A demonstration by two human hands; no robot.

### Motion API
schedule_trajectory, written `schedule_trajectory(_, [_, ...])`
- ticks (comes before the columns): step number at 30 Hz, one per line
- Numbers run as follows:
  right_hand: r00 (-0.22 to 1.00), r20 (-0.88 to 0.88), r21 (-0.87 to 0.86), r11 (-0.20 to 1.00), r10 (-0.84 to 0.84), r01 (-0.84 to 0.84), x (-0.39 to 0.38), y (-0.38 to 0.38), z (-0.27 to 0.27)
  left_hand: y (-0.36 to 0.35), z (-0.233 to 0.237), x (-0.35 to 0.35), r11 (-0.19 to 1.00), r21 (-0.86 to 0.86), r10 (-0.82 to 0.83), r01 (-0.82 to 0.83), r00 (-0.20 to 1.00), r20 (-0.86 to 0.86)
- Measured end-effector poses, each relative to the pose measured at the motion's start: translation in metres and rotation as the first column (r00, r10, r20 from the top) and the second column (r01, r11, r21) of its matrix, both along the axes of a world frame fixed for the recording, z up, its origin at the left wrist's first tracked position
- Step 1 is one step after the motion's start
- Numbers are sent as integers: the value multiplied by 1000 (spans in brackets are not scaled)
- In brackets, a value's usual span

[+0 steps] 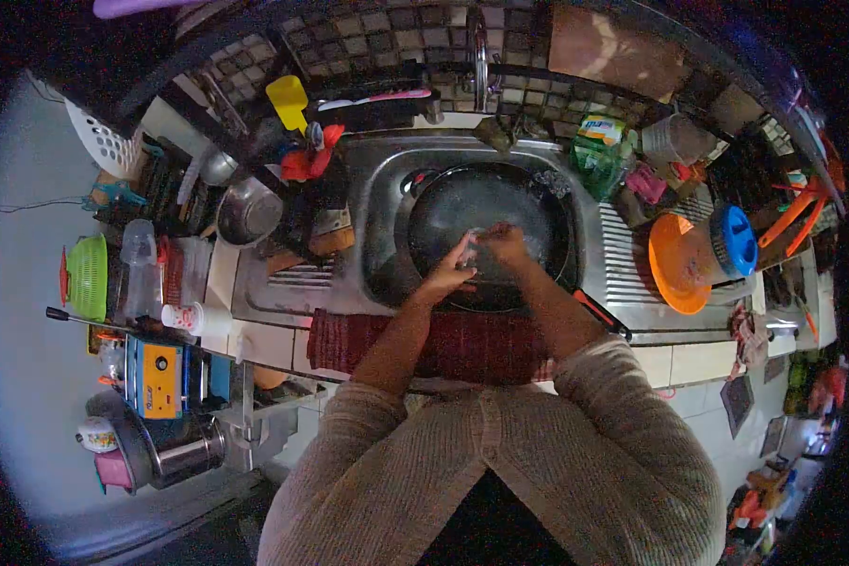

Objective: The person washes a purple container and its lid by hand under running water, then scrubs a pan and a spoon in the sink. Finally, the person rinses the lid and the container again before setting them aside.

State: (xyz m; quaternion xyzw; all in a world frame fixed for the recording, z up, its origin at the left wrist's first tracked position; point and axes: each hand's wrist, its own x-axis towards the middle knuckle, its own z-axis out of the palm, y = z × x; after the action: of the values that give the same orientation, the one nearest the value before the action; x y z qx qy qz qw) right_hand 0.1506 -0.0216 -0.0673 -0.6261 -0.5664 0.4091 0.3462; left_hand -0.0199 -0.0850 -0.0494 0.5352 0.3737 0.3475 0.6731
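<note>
A large dark round pan (434, 212) sits in the steel sink (379, 203), with a greyish, wet-looking inside. Over its lower middle my left hand (451, 274) and my right hand (509, 247) meet, fingertips close together. Between them shows a small pale, shiny bit, too small and blurred to name. The fingers of my right hand are bent in a pinch. My left thumb and fingers close toward the same spot. A black and orange handle (602, 314) sticks out at the sink's lower right.
A dark red cloth (368, 344) lies along the counter's front edge. To the right are a green bottle (598, 156), an orange plate (679, 278) and a blue lid-like item (739, 241). Left stand a metal bowl (248, 213) and a wooden block (311, 247). The faucet (481, 66) rises behind.
</note>
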Motion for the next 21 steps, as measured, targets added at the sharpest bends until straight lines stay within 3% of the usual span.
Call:
schedule_trajectory(1, [1000, 2, 3, 1000, 2, -2, 1, 1, -2, -2, 3, 1, 1000, 13, 18, -18, 1000, 9])
schedule_trajectory(3, [923, 378, 99, 989, 68, -113, 4, -1, -4, -1, 1, 3, 999, 30, 37, -38, 999, 21])
schedule_trajectory(6, [905, 419, 196, 966, 74, -170, 8, -8, -3, 3, -16, 5, 994, 83, 71, -66, 995, -63])
schedule_trajectory(7, [903, 422, 197, 965, 77, -174, 9, -12, -2, 4, -20, 7, 997, -5, 78, -79, 992, -96])
schedule_trajectory(9, [880, 456, 509, 850, -134, -134, 11, -23, 0, 6, -29, 10, 991, -94, 82, -95, 988, -130])
schedule_trajectory(10, [880, 456, 509, 850, -133, -135, 15, -31, 8, 8, -33, 14, 993, -31, 96, -116, 923, -372])
schedule_trajectory(11, [892, 443, 414, 903, -88, -116, 23, -41, 18, 10, -36, 16, 992, 36, 118, -120, 800, -588])
schedule_trajectory(12, [904, 425, 315, 944, -46, -100, 29, -49, 33, 16, -39, 15, 992, 37, 118, -120, 801, -587])
schedule_trajectory(13, [903, 426, 314, 944, -48, -98, 33, -57, 45, 24, -44, 14, 990, 113, 138, -82, 703, -698])
schedule_trajectory(15, [601, 779, 111, 906, 177, -409, 42, -73, 64, 40, -51, 14, 970, 240, 198, 31, 465, -863])
schedule_trajectory(17, [541, 805, 53, 880, 242, -473, 43, -83, 69, 50, -56, 19, 927, 329, 293, 182, 199, -935])
schedule_trajectory(18, [475, 825, -4, 844, 305, -536, 43, -87, 71, 49, -43, 17, 924, 333, 295, 189, 205, -933])
schedule_trajectory(20, [465, 816, -42, 838, 343, -544, 41, -94, 74, 45, -3, 6, 825, 513, 431, 235, 324, -842])
schedule_trajectory(21, [455, 802, -81, 824, 388, -560, 39, -97, 77, 44, -1, 7, 831, 500, 437, 244, 270, -858])
